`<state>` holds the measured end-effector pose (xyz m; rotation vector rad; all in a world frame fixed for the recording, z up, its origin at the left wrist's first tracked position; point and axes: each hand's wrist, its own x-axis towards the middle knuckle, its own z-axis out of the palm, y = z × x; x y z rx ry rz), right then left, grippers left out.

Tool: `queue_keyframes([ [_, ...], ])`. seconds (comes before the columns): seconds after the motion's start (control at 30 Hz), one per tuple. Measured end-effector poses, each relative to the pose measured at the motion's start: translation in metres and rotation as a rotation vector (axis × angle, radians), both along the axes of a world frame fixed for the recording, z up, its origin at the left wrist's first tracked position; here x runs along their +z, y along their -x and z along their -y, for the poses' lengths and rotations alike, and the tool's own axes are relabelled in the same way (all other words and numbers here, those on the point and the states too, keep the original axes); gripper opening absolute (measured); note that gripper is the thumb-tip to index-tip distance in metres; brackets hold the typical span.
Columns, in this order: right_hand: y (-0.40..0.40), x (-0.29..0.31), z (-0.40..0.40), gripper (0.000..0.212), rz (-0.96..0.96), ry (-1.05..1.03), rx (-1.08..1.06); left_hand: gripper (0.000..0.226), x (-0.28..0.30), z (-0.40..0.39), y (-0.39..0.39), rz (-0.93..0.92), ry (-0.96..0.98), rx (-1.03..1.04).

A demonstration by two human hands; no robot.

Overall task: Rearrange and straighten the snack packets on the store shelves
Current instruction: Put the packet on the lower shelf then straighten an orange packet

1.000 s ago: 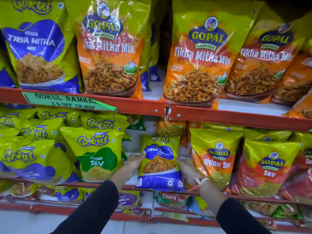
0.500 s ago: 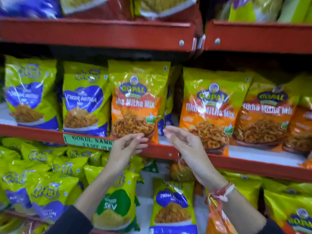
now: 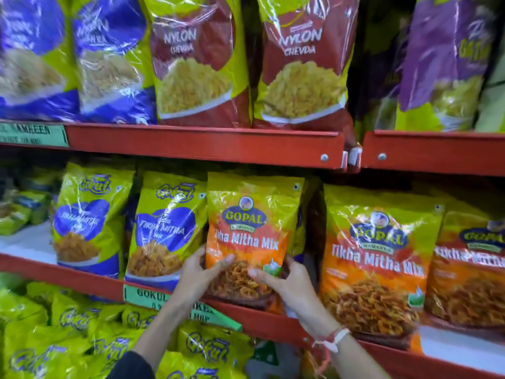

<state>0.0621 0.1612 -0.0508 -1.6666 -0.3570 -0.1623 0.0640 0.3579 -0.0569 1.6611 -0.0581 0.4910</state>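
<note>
An orange and yellow Gopal Tikha Mitha Mix packet (image 3: 252,228) stands upright on the middle red shelf (image 3: 273,321). My left hand (image 3: 202,272) grips its lower left edge and my right hand (image 3: 284,277) grips its lower right edge, thumbs across the front. Left of it stand two yellow and blue Gokul Tikha Mitha packets (image 3: 166,228). To its right, past a gap, stands another Gopal Tikha Mitha Mix packet (image 3: 377,258), with one more behind it at the frame's right edge.
The upper red shelf (image 3: 205,143) carries Nylon Chevda packets (image 3: 300,64), blue packets on the left and purple ones on the right. Green Gokul packets (image 3: 82,332) crowd the lower shelf. A green price label (image 3: 153,295) hangs on the middle shelf's lip.
My hands left the blue Tikha Mitha packet on the lower shelf, rose to the middle shelf, and now grip the Gopal packet. The view has tilted up and closer.
</note>
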Motion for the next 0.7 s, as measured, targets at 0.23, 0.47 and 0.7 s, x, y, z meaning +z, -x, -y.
queue_keyframes([
  [0.23, 0.025, 0.010, 0.007, 0.061, 0.111, -0.045, -0.053, 0.043, 0.015, 0.007, 0.027, 0.146, 0.060, -0.047],
  [0.47, 0.074, 0.019, 0.014, 0.052, 0.109, -0.101, -0.037, 0.044, 0.028, 0.017, 0.077, 0.155, 0.057, -0.090],
  [0.7, 0.125, 0.006, 0.038, 0.049, 0.077, -0.114, -0.056, 0.041, 0.017, 0.038, 0.129, 0.100, 0.093, -0.140],
])
